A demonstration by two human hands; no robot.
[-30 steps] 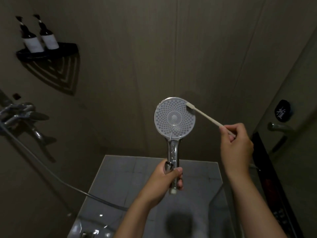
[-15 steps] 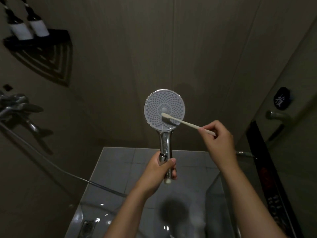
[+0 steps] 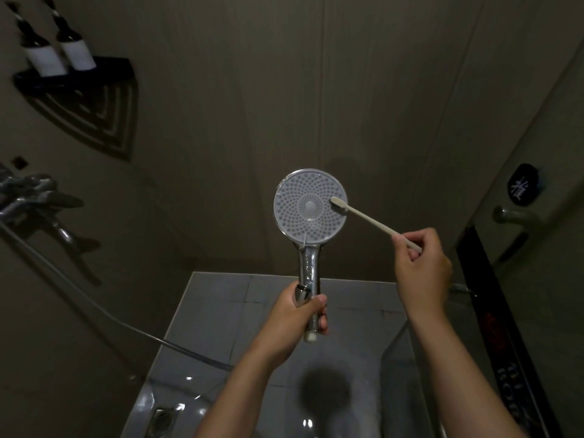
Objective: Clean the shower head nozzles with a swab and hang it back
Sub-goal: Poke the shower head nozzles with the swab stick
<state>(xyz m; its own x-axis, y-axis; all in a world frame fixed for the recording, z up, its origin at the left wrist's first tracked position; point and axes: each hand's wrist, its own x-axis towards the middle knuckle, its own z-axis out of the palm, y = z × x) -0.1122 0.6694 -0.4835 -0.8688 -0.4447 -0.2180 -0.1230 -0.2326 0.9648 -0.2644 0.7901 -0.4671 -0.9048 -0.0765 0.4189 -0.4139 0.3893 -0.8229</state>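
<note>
A round chrome shower head (image 3: 308, 206) with a pale nozzle face points up towards me in the middle of the view. My left hand (image 3: 298, 317) grips the bottom of its chrome handle and holds it upright. My right hand (image 3: 422, 265) pinches the end of a thin cream swab (image 3: 376, 222). The swab's brush-like tip lies on the right side of the nozzle face, just right of the centre disc. The grey hose (image 3: 94, 306) runs from the left wall down towards the floor.
A chrome mixer tap (image 3: 34, 200) juts from the left wall. Above it a dark corner shelf (image 3: 104, 69) carries two dark bottles (image 3: 60, 49). A glass door with a chrome handle (image 3: 512, 216) stands at the right. Grey floor tiles (image 3: 221, 311) and a drain (image 3: 162, 418) lie below.
The swab tip swept from the head's upper right rim to the centre, then back to the right of centre. My right hand moved with it. My left hand kept its grip.
</note>
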